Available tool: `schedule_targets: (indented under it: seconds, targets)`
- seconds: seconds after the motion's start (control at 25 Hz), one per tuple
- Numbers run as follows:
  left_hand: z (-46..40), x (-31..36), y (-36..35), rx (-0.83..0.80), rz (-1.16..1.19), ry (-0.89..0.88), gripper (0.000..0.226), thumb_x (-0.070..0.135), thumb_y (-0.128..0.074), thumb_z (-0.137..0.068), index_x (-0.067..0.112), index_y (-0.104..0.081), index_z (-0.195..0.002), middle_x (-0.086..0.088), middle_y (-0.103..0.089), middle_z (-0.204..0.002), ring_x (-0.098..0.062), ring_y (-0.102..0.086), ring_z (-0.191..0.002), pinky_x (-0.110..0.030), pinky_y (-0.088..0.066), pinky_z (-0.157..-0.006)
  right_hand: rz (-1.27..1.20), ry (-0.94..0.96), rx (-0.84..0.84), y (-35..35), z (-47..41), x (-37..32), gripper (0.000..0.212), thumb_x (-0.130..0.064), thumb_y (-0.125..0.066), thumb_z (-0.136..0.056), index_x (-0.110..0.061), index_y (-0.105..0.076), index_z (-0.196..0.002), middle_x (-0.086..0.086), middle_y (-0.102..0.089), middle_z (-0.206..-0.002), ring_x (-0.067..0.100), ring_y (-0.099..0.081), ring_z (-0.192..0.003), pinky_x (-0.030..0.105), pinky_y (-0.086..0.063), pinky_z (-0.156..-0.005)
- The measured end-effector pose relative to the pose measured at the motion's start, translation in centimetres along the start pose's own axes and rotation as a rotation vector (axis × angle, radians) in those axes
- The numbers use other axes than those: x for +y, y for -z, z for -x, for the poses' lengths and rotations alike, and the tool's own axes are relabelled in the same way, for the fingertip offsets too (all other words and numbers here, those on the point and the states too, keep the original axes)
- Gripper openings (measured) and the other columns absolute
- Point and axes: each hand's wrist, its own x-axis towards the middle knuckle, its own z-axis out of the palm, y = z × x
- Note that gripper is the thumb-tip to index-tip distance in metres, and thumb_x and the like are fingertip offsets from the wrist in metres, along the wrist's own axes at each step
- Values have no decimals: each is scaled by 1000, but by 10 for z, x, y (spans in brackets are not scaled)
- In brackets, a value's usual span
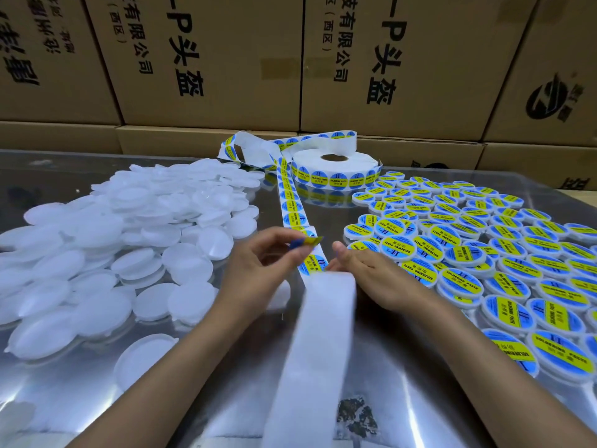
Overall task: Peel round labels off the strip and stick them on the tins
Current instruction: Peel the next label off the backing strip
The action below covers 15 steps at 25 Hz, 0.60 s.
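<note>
Fingers of the left hand [258,260] pinch a peeled round label [307,242] at centre frame, above the strip [292,208] running toward the roll [334,168] at 12 o'clock. Right hand [361,270] rests relaxed on the bare backing [310,344]. Unlabelled tins [113,240] lie at 9 o'clock on the surface [226,399], labelled tins [484,260] at 3 o'clock.

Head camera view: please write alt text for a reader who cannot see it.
A person's left hand pinches a blue-and-yellow round label lifted off a strip, while the right hand rests on the strip's bare backing. Plain white tins are heaped on the left, labelled tins on the right, a label roll behind.
</note>
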Motion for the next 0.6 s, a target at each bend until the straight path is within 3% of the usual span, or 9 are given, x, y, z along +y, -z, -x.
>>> schedule_targets:
  seconds: [0.08, 0.2, 0.32, 0.44, 0.6]
  targets:
    - [-4, 3, 6, 64, 126, 134, 5, 24, -72, -71, 28, -73, -74, 14, -71, -75, 1, -63, -69, -13, -49, -67, 37, 9, 0, 2, -1, 2, 69, -76, -28, -76, -26, -75, -76, -7, -69, -92, 8, -61, -91, 31, -45, -89]
    - [-6, 3, 11, 21, 174, 284, 18, 47, -60, -70, 37, -75, -75, 14, -71, -79, 0, -64, -73, -22, -48, -75, 100, 58, 64, -1, 0, 1, 37, -52, -49, -91, -30, -74, -74, -9, -68, -77, 5, -60, -75, 29, -47, -73]
    - [-7, 3, 9, -24, 182, 378, 33, 50, -49, -83, 32, -76, -73, 10, -73, -79, -2, -67, -73, -28, -45, -77, -144, 147, 145, -4, 0, -6, 9, -25, -64, -89, -28, -72, -88, -9, -72, -85, -2, -63, -79, 13, -44, -69]
    - [-8, 2, 10, -55, 166, 411, 41, 49, -43, -89, 25, -74, -78, 4, -74, -84, -6, -68, -78, -27, -45, -77, -395, 183, 130, -2, 2, -14, 11, -15, -69, -84, -23, -70, -91, -5, -73, -91, 5, -67, -89, 11, -47, -74]
    - [-9, 1, 9, -92, 122, 443, 46, 50, -38, -92, 19, -72, -90, -2, -74, -90, -10, -68, -84, -27, -47, -80, -428, 175, 130, -6, 5, -21, 9, -11, -71, -82, -19, -69, -86, -5, -70, -85, 2, -64, -81, 12, -48, -72]
